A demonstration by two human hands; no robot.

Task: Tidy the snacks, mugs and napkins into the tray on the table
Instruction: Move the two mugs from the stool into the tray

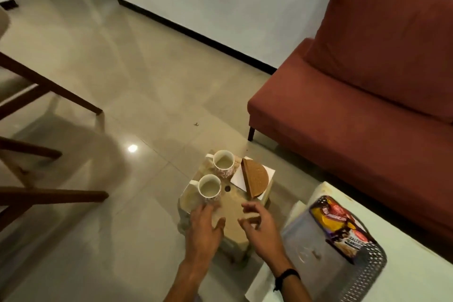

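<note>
Both hands empty, reaching for the mugs on the stool.
Left hand (204, 224) and right hand (261, 224) were spread, fingers apart, holding nothing. Near mug (209, 188) sat at 12 o'clock of the left hand, far mug (223, 162) beyond it; napkin (239, 178) at 1. Tray (367, 270) with snack (340, 224) at 3. Best: grip by the handle, lift level.

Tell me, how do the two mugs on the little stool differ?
The far mug stands beside the napkin holder; the near mug stands closer to the left hand. The far mug's patterned side shows more; the near mug's is mostly hidden. Both are upright, pale inside, handles pointing left.
</note>
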